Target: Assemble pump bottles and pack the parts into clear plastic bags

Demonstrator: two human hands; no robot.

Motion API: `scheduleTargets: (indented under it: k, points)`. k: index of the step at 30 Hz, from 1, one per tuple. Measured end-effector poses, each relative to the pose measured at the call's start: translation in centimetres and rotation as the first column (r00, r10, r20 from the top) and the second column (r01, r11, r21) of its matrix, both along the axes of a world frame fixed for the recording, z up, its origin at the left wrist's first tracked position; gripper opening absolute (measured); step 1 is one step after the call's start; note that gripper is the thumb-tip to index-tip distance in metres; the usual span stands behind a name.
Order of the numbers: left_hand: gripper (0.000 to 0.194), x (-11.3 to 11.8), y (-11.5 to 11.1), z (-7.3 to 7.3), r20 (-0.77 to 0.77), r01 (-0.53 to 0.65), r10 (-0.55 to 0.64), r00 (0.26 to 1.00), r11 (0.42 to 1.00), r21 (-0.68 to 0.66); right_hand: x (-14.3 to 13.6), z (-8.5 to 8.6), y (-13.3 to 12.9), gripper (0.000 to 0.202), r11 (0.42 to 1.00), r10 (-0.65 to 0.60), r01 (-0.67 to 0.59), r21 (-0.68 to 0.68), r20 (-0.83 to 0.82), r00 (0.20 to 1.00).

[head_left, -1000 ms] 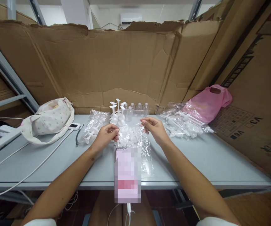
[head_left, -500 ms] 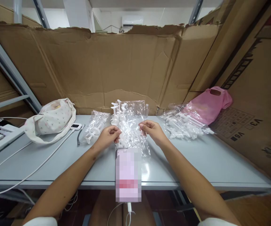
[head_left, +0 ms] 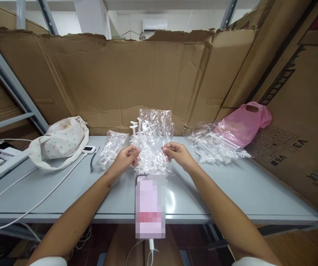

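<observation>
A clear plastic bag [head_left: 155,127] is held up between my two hands over the middle of the table. My left hand [head_left: 128,156] pinches its left edge, and my right hand [head_left: 177,153] pinches the right edge. Behind and below the bag lie several white plastic syringes [head_left: 133,127], their plungers poking out at its left; the rest show only blurrily through the film. I cannot tell whether anything is inside the held bag. Just in front of my hands, a phone [head_left: 150,207] with a blurred-out screen extends past the table's front edge.
Bagged syringes [head_left: 111,153] lie to the left, and more bagged white parts [head_left: 217,147] to the right beside a pink plastic bag [head_left: 243,123]. A floral cloth bag [head_left: 63,142], a small white device [head_left: 89,149] and a power strip [head_left: 5,168] occupy the left side. Cardboard [head_left: 125,74] walls the back.
The clear bag has been raised and stands more upright, its top edge higher and its lower part drawn up off the right side. Both hands have barely shifted.
</observation>
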State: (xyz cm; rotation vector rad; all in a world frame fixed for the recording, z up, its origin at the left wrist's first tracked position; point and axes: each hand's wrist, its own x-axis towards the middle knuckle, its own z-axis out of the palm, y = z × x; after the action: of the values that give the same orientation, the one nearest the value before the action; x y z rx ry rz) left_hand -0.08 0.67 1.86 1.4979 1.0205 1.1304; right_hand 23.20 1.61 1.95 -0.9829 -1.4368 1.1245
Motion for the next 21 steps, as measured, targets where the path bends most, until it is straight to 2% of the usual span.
scheduleTargets:
  k: [2, 4, 8, 11, 16, 19, 21]
  points:
    - [0.029, 0.15, -0.22, -0.11, -0.066, 0.044, -0.044, 0.997, 0.999, -0.008, 0.02, 0.06, 0.07, 0.030, 0.998, -0.047, 0.048, 0.027, -0.024, 0.999]
    - [0.026, 0.11, -0.26, -0.18, -0.088, 0.027, -0.025, 0.996, 0.999, 0.017, 0.06, 0.07, 0.06, 0.030, 0.998, -0.051, 0.052, 0.033, -0.027, 0.998]
    - [0.023, -0.41, 0.16, -0.13, -0.094, -0.054, 0.062, 0.994, 0.995, 0.084, -0.01, -0.14, -0.16, 0.033, 0.997, 0.076, -0.075, -0.010, 0.016, 0.997]
    - [0.024, -0.62, 0.41, -0.09, -0.072, -0.047, 0.053, 0.996, 0.996, 0.082, -0.23, -0.33, -0.27, 0.031, 0.990, 0.132, -0.130, -0.047, 0.051, 0.990]
    - [0.028, -0.27, 0.18, 0.01, -0.021, -0.040, 0.042, 0.999, 0.996, 0.076, -0.35, -0.07, -0.27, 0.029, 0.998, 0.065, -0.065, -0.026, 0.001, 0.998]
    - [0.034, -0.23, 0.06, 0.07, 0.044, -0.055, 0.049, 0.998, 0.986, 0.158, -0.19, 0.09, -0.16, 0.032, 1.000, 0.004, -0.005, -0.022, -0.034, 0.999]
    - [0.027, -0.40, 0.05, 0.09, 0.050, -0.063, 0.053, 0.997, 0.971, 0.231, -0.06, 0.02, -0.03, 0.033, 1.000, -0.025, 0.025, -0.013, -0.057, 0.998]
